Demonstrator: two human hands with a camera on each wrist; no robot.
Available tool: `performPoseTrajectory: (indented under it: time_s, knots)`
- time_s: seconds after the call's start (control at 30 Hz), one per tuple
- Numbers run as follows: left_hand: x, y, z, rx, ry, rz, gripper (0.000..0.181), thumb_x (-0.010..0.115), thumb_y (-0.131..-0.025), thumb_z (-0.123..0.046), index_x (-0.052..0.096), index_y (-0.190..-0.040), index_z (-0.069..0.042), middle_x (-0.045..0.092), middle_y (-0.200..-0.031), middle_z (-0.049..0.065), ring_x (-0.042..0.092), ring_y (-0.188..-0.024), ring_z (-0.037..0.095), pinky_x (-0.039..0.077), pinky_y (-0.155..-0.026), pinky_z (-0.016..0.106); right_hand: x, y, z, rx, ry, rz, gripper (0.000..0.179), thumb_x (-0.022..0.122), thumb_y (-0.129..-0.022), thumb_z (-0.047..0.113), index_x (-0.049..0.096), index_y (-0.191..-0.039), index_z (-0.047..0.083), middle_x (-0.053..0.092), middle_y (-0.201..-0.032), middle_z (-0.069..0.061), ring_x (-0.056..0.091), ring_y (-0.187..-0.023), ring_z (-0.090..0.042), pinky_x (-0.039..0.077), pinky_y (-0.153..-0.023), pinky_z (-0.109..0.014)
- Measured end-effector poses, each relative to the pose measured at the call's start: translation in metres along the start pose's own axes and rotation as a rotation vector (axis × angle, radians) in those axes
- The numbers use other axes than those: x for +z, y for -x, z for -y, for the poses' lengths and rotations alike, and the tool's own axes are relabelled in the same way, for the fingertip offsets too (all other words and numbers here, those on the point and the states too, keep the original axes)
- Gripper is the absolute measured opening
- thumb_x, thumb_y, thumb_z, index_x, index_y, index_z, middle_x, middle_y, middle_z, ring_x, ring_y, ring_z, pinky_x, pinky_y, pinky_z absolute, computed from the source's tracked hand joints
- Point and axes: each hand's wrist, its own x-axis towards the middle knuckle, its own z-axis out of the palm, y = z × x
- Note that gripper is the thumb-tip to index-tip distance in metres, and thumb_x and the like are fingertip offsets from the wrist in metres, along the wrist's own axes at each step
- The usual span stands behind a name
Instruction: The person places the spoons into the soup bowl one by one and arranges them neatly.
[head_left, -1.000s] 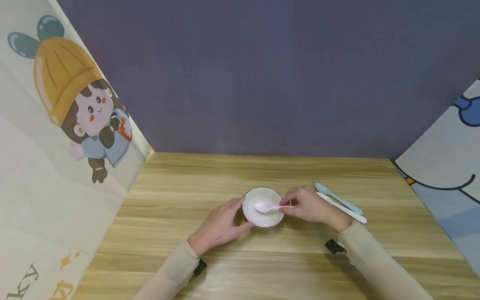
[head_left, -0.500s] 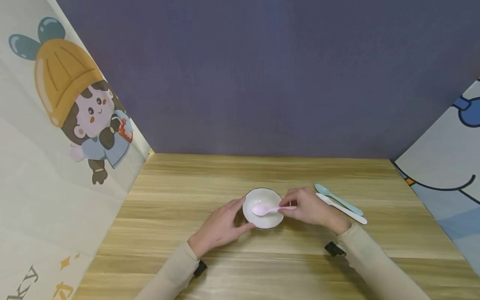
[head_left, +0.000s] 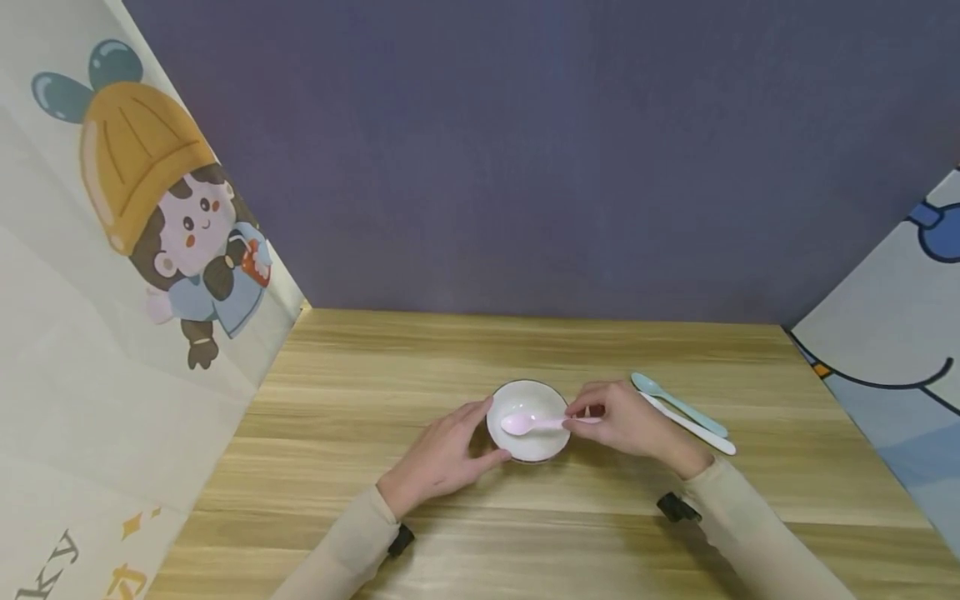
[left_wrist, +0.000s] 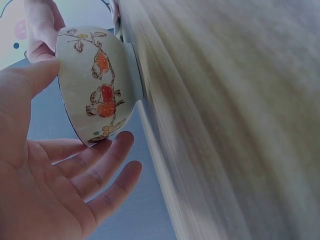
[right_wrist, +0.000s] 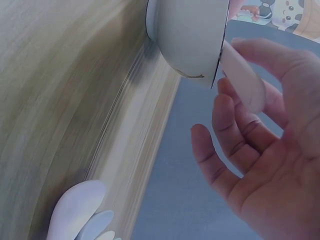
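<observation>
Pink spoon (head_left: 540, 423), pinched in the right hand (head_left: 630, 423), extends over the white bowl (head_left: 528, 451) that the left hand (head_left: 438, 454) grips.

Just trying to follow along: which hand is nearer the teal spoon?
Right. The right hand is close to the teal spoon; the left hand is farther away, on the opposite side of the bowl.

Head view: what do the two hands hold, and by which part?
Left hand: the bowl, at its rim. Right hand: the pink spoon, by its handle.
</observation>
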Motion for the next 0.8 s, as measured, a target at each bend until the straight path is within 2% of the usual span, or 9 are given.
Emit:
performPoseTrajectory:
  time_s: [0.3,0.8]
  knots:
    - [0.002,-0.013,-0.003,-0.019,0.013,-0.030,0.090,0.070,-0.098,-0.059,0.039,-0.165,-0.009,0.058,-0.157,0.015,0.060,-0.140,0.037,0.054,-0.113,0.055,-0.013,-0.009,-0.016,0.011,-0.033,0.005,0.007,0.087,-0.090,0.020,0.086,-0.096,0.017,0.070,-0.083,0.019,0.058,-0.072,0.001,0.052,-0.066,-0.020]
    - [0.005,-0.015,-0.004,-0.020,-0.008,-0.038,0.091,0.069,-0.097,-0.062,0.040,-0.164,-0.007,0.057,-0.157,0.014,0.060,-0.141,0.035,0.053,-0.115,0.054,-0.020,0.001,-0.029,0.037,-0.063,-0.051,0.011,0.085,-0.092,0.018,0.085,-0.102,0.014,0.075,-0.089,0.015,0.061,-0.076,0.001,0.056,-0.066,-0.022]
